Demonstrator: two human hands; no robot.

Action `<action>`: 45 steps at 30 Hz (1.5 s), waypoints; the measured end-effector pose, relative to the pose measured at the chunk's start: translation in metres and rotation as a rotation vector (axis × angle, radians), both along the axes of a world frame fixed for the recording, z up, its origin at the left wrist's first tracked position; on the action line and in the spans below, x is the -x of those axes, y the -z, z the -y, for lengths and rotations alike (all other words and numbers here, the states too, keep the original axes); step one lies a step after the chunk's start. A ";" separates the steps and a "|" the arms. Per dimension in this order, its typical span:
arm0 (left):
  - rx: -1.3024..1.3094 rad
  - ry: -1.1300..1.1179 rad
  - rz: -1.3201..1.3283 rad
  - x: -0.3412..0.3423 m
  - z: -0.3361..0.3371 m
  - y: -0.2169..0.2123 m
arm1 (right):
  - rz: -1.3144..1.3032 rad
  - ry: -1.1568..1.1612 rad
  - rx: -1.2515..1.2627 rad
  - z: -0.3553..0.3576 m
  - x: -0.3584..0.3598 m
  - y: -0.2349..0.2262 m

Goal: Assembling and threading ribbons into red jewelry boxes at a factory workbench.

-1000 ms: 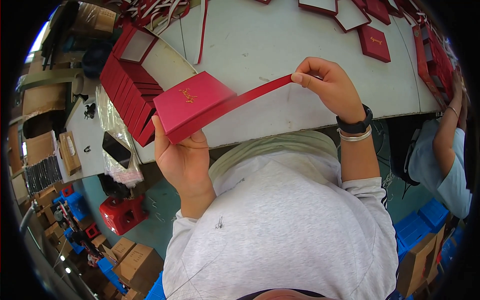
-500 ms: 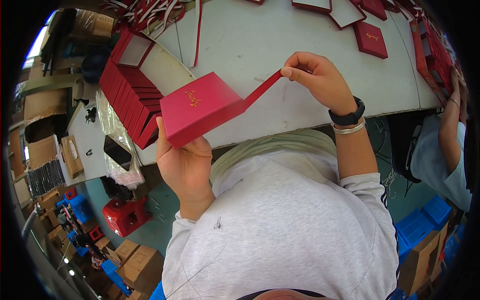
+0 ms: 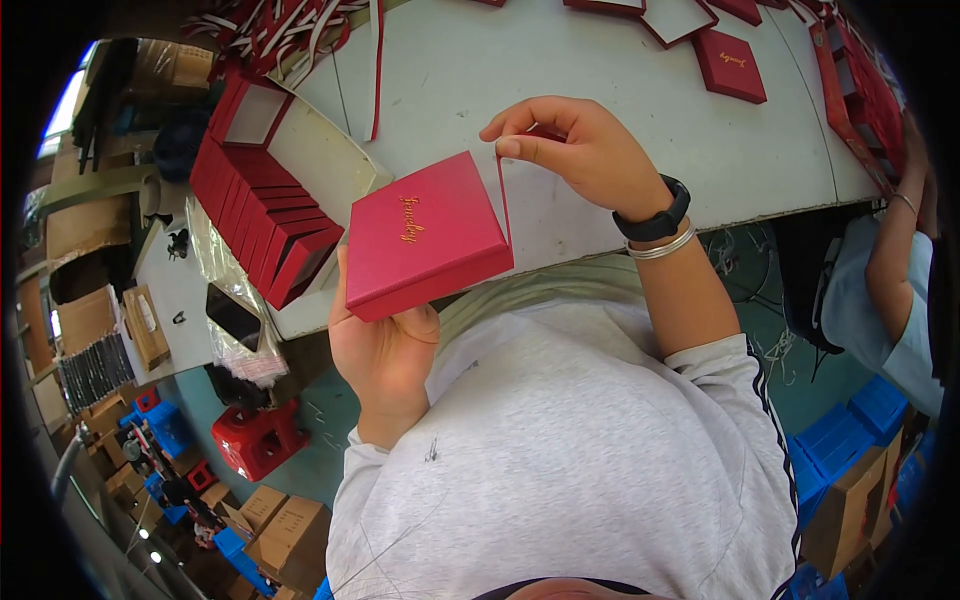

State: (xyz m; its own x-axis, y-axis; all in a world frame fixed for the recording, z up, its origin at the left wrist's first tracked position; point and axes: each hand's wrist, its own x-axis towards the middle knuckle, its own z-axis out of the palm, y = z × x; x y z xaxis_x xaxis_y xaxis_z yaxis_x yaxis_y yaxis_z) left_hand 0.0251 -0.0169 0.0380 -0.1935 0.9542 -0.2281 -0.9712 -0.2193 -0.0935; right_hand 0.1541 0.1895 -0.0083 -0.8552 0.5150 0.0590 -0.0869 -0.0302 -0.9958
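A red square gift box (image 3: 430, 230) with gold lettering on its lid is held from below and the left by my left hand (image 3: 385, 350), over the near edge of the white table. From the box's right side a narrow red ribbon (image 3: 505, 205) runs up to my right hand (image 3: 565, 145), which pinches it between thumb and forefinger. The ribbon is seen nearly edge-on. A black band and silver bangles circle my right wrist. The underside of the box is hidden.
Left of my hands a tray (image 3: 325, 135) holds a row of red boxes (image 3: 255, 215). Ribbons (image 3: 270, 35) pile up behind it. Another red box (image 3: 730, 65) lies at the back right. A phone (image 3: 234, 316) rests on plastic at the left; a co-worker's arm (image 3: 890, 240) is at far right.
My right hand has moved left toward the box, bringing the ribbon from slanting outward to nearly upright beside it. The box has shifted slightly right and turned in my left hand.
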 end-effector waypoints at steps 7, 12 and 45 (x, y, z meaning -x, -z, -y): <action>-0.018 0.013 0.042 -0.004 0.000 -0.003 | 0.001 -0.040 -0.004 0.003 0.004 -0.009; -0.023 0.008 0.085 -0.007 -0.002 -0.007 | -0.057 -0.080 0.080 0.002 0.004 -0.006; 0.352 -0.279 -0.728 -0.010 -0.019 0.005 | -0.311 -0.028 0.145 0.037 -0.017 -0.006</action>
